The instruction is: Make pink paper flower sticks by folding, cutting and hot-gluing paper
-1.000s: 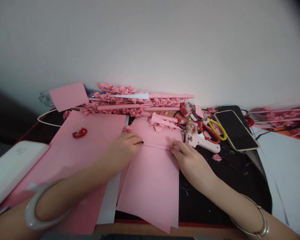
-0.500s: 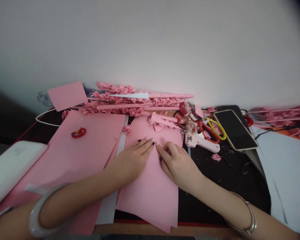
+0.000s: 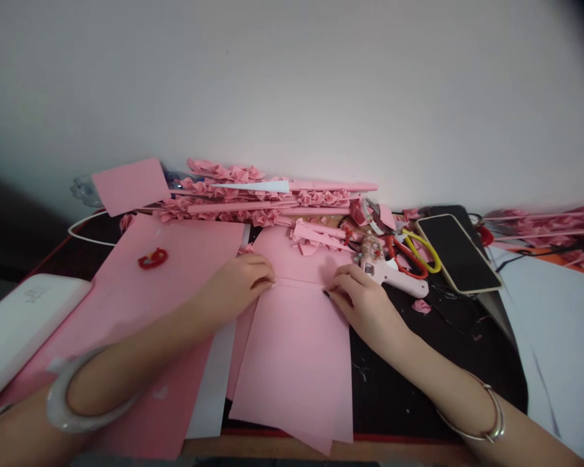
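In front of me lies a pink sheet of paper [image 3: 296, 350], its far edge running between my two hands. Along that edge shows a thin strip that looks like a narrow fold. My left hand [image 3: 246, 282] pinches the edge's left end between thumb and fingers. At the right end, my right hand [image 3: 357, 295] pinches the same edge, fingers curled and thumb beneath. More pink paper [image 3: 296, 256] lies under and beyond this sheet. A folded pink paper flower [image 3: 246, 249] is partly hidden behind my left hand.
Right of the paper are a pink glue gun [image 3: 394, 275], scissors [image 3: 421, 253] with red and yellow handles, and a phone [image 3: 460, 253]. Pink paper flower stems [image 3: 272, 207] line the wall. A white case-like object [image 3: 29, 324] stands left; white paper [image 3: 559, 337] lies right.
My hands have moved apart from the middle of the sheet to opposite ends of its far edge. The flattened fingers of my left hand have closed into a pinch.
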